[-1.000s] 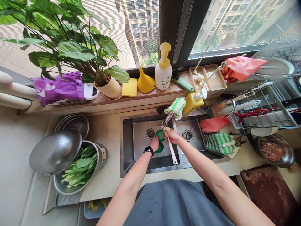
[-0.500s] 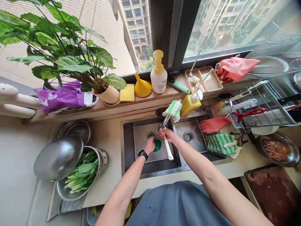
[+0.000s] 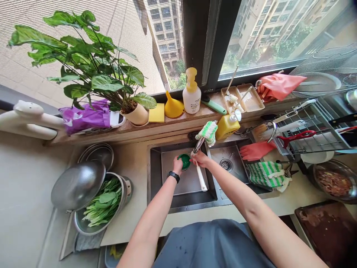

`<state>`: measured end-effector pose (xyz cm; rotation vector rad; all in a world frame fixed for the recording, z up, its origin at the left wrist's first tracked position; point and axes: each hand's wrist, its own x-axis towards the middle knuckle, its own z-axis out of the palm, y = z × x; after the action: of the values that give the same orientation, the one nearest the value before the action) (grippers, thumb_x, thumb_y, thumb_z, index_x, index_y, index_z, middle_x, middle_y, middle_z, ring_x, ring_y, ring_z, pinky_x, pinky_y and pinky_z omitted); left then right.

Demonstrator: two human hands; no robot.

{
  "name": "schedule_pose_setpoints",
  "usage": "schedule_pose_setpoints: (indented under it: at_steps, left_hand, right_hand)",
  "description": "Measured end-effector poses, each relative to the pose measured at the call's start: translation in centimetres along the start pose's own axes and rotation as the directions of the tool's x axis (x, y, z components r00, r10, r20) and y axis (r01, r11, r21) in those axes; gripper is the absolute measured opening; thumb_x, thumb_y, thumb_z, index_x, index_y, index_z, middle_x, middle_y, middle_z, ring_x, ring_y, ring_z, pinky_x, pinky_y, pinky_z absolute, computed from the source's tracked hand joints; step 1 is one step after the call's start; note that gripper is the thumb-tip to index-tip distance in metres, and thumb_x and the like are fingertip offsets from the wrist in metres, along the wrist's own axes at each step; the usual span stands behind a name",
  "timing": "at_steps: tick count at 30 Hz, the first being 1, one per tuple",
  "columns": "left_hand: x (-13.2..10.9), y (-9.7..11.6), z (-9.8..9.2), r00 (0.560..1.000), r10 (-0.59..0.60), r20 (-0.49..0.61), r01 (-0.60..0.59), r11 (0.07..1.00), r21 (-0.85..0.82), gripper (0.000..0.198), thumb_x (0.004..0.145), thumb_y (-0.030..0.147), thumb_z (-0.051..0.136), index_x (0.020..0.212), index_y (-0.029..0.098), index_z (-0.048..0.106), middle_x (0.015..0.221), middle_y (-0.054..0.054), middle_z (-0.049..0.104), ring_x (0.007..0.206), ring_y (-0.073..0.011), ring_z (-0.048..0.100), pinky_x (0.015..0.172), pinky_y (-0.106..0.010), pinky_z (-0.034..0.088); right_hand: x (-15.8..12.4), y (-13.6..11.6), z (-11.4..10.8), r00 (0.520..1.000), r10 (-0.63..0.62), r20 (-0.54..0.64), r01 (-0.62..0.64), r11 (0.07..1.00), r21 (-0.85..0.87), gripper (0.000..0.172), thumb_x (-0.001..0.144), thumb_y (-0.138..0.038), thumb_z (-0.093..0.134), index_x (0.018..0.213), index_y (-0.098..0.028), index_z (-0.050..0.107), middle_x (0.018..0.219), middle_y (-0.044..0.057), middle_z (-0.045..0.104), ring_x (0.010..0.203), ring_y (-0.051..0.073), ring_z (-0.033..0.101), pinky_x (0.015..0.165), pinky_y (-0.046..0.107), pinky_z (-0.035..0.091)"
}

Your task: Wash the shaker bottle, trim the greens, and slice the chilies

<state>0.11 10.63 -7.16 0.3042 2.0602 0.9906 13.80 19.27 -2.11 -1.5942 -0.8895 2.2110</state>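
Over the steel sink (image 3: 156, 190), my left hand (image 3: 177, 164) is closed round a small round green object (image 3: 184, 161), held under the faucet (image 3: 199, 144). Right beside it, my right hand (image 3: 201, 159) grips the upper part of a white-handled brush (image 3: 201, 179), whose handle points down toward me. The brush head is hidden behind my fingers and the green object. A green-and-white cloth (image 3: 208, 131) is draped over the faucet just above both hands. A black watch (image 3: 174, 175) is on my left wrist.
A pot of leafy greens (image 3: 106, 204) and a steel bowl (image 3: 77, 185) stand left of the sink. Pink gloves (image 3: 255, 149), a striped cloth (image 3: 263, 174) and a dish rack (image 3: 312, 130) are right. The sill holds a plant (image 3: 92, 78), soap bottle (image 3: 191, 95), yellow funnel (image 3: 173, 107).
Both hands have moved slightly up, closer under the faucet, with the green object and brush. The camera has shifted a little, so the scene sits further right and lower.
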Motion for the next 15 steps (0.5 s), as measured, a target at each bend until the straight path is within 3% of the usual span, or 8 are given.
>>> schedule_pose_setpoints:
  at_steps: [2, 6, 15]
  left_hand:
    - [0.3, 0.9, 0.3, 1.0, 0.018, -0.016, -0.019, 1.0, -0.022, 0.028, 0.083, 0.021, 0.065, 0.11, 0.014, 0.067, 0.111, -0.017, 0.072, 0.1, -0.0267, 0.067, 0.087, -0.036, 0.051]
    - [0.5, 2.4, 1.4, 0.997, 0.08, 0.017, -0.079, 0.994, -0.07, 0.025, 0.084, 0.026, 0.068, 0.108, 0.017, 0.069, 0.109, -0.014, 0.073, 0.097, -0.024, 0.067, 0.084, -0.032, 0.05]
    - [-1.6, 3.7, 3.7, 0.957, 0.261, 0.126, -0.255, 0.965, -0.059, 0.019, 0.088, 0.023, 0.059, 0.1, 0.018, 0.073, 0.105, -0.01, 0.075, 0.092, -0.0209, 0.065, 0.086, -0.031, 0.048]
  right_hand:
    - [-1.3, 0.3, -0.9, 1.0, 0.001, 0.027, -0.001, 1.0, 0.01, 0.03, 0.068, -0.009, 0.076, 0.084, -0.02, 0.054, 0.065, -0.004, 0.061, 0.051, 0.011, 0.059, 0.037, 0.014, 0.032]
    - [-3.3, 1.3, -2.4, 0.999, 0.028, -0.032, -0.025, 0.997, 0.074, 0.03, 0.067, -0.007, 0.073, 0.085, -0.02, 0.053, 0.07, -0.003, 0.062, 0.047, 0.006, 0.048, 0.034, 0.014, 0.02]
    - [-6.1, 1.6, -4.1, 0.998, 0.049, 0.046, -0.057, 0.982, 0.182, 0.025, 0.07, -0.013, 0.073, 0.088, -0.02, 0.057, 0.082, 0.001, 0.067, 0.052, 0.007, 0.052, 0.035, 0.015, 0.024]
